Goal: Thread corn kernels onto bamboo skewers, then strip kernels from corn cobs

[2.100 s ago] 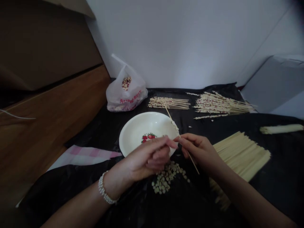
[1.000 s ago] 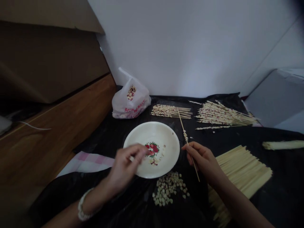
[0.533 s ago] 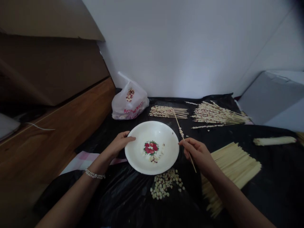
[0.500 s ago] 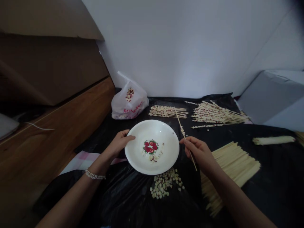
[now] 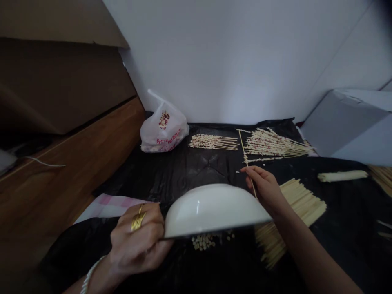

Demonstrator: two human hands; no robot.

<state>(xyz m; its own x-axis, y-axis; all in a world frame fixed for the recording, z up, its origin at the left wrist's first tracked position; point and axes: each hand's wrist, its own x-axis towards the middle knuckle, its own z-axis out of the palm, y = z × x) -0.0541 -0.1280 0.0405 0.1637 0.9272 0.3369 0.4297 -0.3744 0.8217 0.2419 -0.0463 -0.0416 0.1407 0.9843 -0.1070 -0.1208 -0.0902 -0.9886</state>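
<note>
My left hand (image 5: pixel 139 234), with gold rings, grips the left rim of a white bowl (image 5: pixel 214 208). The bowl is turned over so that its outside faces up, and its inside is hidden. Loose kernels (image 5: pixel 203 241) lie on the black sheet just under its near edge, partly covered by it. My right hand (image 5: pixel 260 181) pinches a thin stick (image 5: pixel 241 143) carrying a few pale pieces just above the fingertips. The stick points up and away, to the right of the bowl.
A white plastic bag (image 5: pixel 165 128) stands at the back left. Filled sticks lie in a small bundle (image 5: pixel 212 141) and a larger pile (image 5: pixel 272 143). Bare sticks (image 5: pixel 303 204) and a pale roll (image 5: pixel 343 176) lie right on the black sheet (image 5: pixel 199 171). Boxes flank both sides.
The bowl has gone from upright to turned over and nearer, my left hand turning with it. My right hand has moved slightly right and away with the stick.
</note>
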